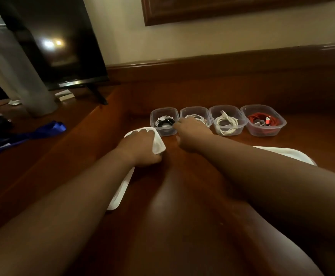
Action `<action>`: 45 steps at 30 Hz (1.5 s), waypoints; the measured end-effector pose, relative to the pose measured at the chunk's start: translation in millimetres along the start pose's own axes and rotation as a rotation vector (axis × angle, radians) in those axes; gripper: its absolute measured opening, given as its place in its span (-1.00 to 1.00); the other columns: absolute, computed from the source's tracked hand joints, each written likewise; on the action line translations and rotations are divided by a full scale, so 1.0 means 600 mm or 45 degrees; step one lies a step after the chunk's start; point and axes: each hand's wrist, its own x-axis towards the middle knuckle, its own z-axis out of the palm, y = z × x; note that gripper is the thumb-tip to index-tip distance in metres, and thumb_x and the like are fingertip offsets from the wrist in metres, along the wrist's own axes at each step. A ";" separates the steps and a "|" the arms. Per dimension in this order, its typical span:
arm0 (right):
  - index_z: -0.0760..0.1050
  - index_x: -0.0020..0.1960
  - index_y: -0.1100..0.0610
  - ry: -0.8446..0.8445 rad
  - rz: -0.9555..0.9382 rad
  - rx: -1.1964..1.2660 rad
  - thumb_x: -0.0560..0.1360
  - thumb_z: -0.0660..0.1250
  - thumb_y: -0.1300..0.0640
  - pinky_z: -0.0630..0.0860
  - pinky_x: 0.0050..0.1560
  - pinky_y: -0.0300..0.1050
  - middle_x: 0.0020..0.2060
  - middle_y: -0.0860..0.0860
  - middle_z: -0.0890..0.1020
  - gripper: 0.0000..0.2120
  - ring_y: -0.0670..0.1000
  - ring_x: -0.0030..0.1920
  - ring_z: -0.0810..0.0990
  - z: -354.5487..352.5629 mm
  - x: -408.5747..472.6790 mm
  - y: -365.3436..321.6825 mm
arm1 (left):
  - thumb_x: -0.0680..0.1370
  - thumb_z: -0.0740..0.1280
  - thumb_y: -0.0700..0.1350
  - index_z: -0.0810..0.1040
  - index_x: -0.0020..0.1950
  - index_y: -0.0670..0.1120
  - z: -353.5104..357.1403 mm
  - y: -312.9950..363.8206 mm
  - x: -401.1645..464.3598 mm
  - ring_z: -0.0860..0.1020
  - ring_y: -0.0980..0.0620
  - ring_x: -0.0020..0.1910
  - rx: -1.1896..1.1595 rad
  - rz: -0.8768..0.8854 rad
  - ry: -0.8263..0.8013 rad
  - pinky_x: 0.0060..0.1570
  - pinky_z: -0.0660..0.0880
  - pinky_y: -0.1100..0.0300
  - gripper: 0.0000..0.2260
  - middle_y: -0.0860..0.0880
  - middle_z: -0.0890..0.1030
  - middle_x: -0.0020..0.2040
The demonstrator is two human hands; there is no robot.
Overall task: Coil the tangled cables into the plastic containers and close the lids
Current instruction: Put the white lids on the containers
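Four containers (196,118) open | left fingers (142,134) grip lid (158,145) | right fingers (179,123) hidden, grasp unclear

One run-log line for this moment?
left hand: holds lid | right hand: at second container | four containers: open

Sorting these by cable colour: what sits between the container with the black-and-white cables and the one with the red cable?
In the head view, two clear containers: one with a white cable under the right hand, then one with a coiled white USB cable.
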 end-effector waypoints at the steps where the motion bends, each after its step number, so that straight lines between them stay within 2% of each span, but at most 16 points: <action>1: 0.34 0.44 0.10 -0.002 -0.044 -0.050 0.57 0.23 0.14 0.37 0.33 0.16 0.37 0.11 0.42 -0.56 0.16 0.37 0.34 0.005 0.012 -0.001 | 0.38 0.44 0.16 0.47 0.09 0.01 -0.003 -0.011 0.010 0.55 -0.07 0.10 -0.011 -0.014 -0.002 -0.08 0.39 0.18 -0.61 -0.01 0.57 0.16; 3: 0.30 0.47 0.09 -0.032 -0.109 -0.156 0.55 0.26 0.11 0.33 0.36 0.19 0.41 0.08 0.39 -0.51 0.15 0.41 0.30 0.016 0.035 -0.003 | 0.37 0.45 0.16 0.43 0.04 0.01 0.000 -0.039 0.034 0.54 -0.07 0.10 0.012 -0.029 -0.060 -0.07 0.41 0.16 -0.62 -0.03 0.56 0.16; 6: 0.25 0.49 0.07 -0.082 -0.132 -0.234 0.53 0.28 0.06 0.24 0.40 0.23 0.43 0.06 0.38 -0.45 0.13 0.45 0.27 0.035 0.057 -0.007 | 0.42 0.41 0.20 0.41 0.33 -0.02 0.011 -0.078 0.066 0.47 -0.11 0.27 0.055 -0.085 -0.133 0.16 0.47 0.05 -0.44 -0.04 0.48 0.33; 9: 0.28 0.45 0.09 -0.076 -0.126 -0.180 0.51 0.28 0.08 0.16 0.42 0.22 0.39 0.07 0.43 -0.48 0.13 0.41 0.32 0.051 0.069 -0.011 | 0.49 0.35 0.21 0.34 0.45 -0.02 0.017 -0.104 0.094 0.43 -0.14 0.35 0.095 -0.124 -0.119 0.26 0.45 -0.03 -0.40 -0.06 0.44 0.42; 12: 0.32 0.39 0.12 -0.036 -0.148 -0.178 0.50 0.26 0.08 0.20 0.38 0.17 0.33 0.10 0.46 -0.53 0.15 0.34 0.38 0.062 0.071 -0.018 | 0.55 0.33 0.10 0.30 0.47 -0.04 0.022 -0.118 0.116 0.43 -0.16 0.34 0.026 -0.148 -0.169 0.22 0.47 -0.01 -0.46 -0.09 0.41 0.45; 16: 0.28 0.44 0.14 -0.032 -0.191 -0.175 0.52 0.26 0.05 0.25 0.36 0.11 0.36 0.13 0.42 -0.48 0.17 0.34 0.39 0.066 0.065 -0.022 | 0.58 0.30 0.01 0.28 0.47 -0.06 0.032 -0.127 0.138 0.44 -0.19 0.32 -0.034 -0.171 -0.176 0.14 0.43 0.05 -0.52 -0.12 0.39 0.45; 22: 0.26 0.47 0.14 -0.076 -0.212 -0.122 0.52 0.29 0.06 0.30 0.37 0.08 0.39 0.14 0.40 -0.44 0.17 0.36 0.38 0.055 0.043 -0.027 | 0.62 0.26 0.08 0.07 0.61 -0.01 0.040 -0.134 0.132 0.15 -0.11 0.57 0.056 -0.167 -0.187 0.47 0.23 -0.05 -0.37 -0.06 0.08 0.63; 25: 0.30 0.44 0.14 -0.086 -0.215 -0.101 0.52 0.29 0.05 0.34 0.32 0.06 0.36 0.13 0.43 -0.48 0.16 0.33 0.40 0.042 0.020 -0.034 | 0.56 0.34 0.13 0.24 0.55 0.00 0.028 -0.119 0.096 0.31 -0.14 0.47 0.061 -0.123 0.038 0.37 0.34 -0.08 -0.39 -0.09 0.28 0.54; 28: 0.31 0.45 0.15 -0.142 -0.219 -0.076 0.53 0.29 0.06 0.36 0.30 0.04 0.36 0.12 0.43 -0.49 0.16 0.32 0.41 0.026 -0.014 -0.043 | 0.53 0.36 0.08 0.54 0.23 -0.02 0.006 -0.095 0.040 0.50 -0.12 0.18 0.036 -0.073 0.204 0.10 0.51 -0.03 -0.68 -0.07 0.53 0.19; 30: 0.30 0.46 0.15 -0.179 -0.211 -0.033 0.53 0.29 0.07 0.38 0.31 0.03 0.37 0.11 0.42 -0.48 0.15 0.33 0.40 0.018 -0.043 -0.050 | 0.54 0.33 0.06 0.56 -0.02 0.01 -0.010 -0.078 -0.003 0.55 -0.08 -0.03 0.028 -0.119 0.158 -0.10 0.52 0.07 -0.85 -0.02 0.55 -0.04; 32: 0.28 0.47 0.14 -0.209 -0.188 0.036 0.54 0.29 0.09 0.39 0.32 0.04 0.40 0.10 0.39 -0.48 0.15 0.35 0.38 0.010 -0.079 -0.056 | 0.53 0.31 0.05 0.50 -0.15 0.04 -0.022 -0.064 -0.044 0.55 -0.05 -0.14 0.004 -0.177 0.036 -0.18 0.49 0.14 -0.88 0.02 0.53 -0.18; 34: 0.23 0.50 0.11 -0.219 -0.155 0.113 0.57 0.28 0.09 0.38 0.34 0.05 0.41 0.11 0.36 -0.46 0.15 0.38 0.35 0.002 -0.120 -0.063 | 0.51 0.31 0.04 0.49 -0.17 0.05 -0.030 -0.055 -0.082 0.54 -0.02 -0.15 -0.004 -0.206 -0.090 -0.15 0.51 0.14 -0.90 0.04 0.55 -0.17; 37: 0.24 0.51 0.08 -0.189 -0.128 0.170 0.58 0.27 0.05 0.40 0.31 0.03 0.39 0.11 0.37 -0.47 0.13 0.35 0.35 -0.003 -0.182 -0.067 | 0.49 0.31 0.03 0.55 -0.06 0.09 -0.037 -0.047 -0.132 0.56 -0.04 -0.04 0.017 -0.237 -0.170 -0.06 0.54 0.11 -0.92 0.03 0.60 0.01; 39: 0.31 0.47 0.07 -0.155 -0.110 0.219 0.57 0.26 0.03 0.43 0.30 0.02 0.37 0.09 0.39 -0.51 0.11 0.33 0.37 -0.003 -0.219 -0.065 | 0.50 0.32 0.02 0.57 0.09 0.09 -0.042 -0.039 -0.158 0.57 -0.08 0.06 0.042 -0.269 -0.207 -0.01 0.52 0.11 -0.82 -0.01 0.59 0.13; 42: 0.39 0.41 0.07 -0.080 -0.065 0.286 0.57 0.27 -0.01 0.42 0.32 0.00 0.37 0.08 0.38 -0.56 0.10 0.36 0.34 -0.006 -0.265 -0.056 | 0.50 0.35 0.00 0.56 0.24 0.04 -0.043 -0.029 -0.179 0.57 -0.09 0.14 0.087 -0.291 -0.275 -0.04 0.45 0.14 -0.69 -0.04 0.58 0.23; 45: 0.32 0.46 0.04 -0.037 0.057 0.370 0.53 0.33 -0.15 0.39 0.37 0.04 0.44 0.08 0.27 -0.43 0.12 0.43 0.28 -0.006 -0.301 -0.045 | 0.50 0.38 -0.02 0.53 0.31 -0.01 -0.038 -0.017 -0.184 0.57 -0.10 0.16 0.110 -0.310 -0.294 -0.05 0.49 0.13 -0.63 -0.08 0.57 0.27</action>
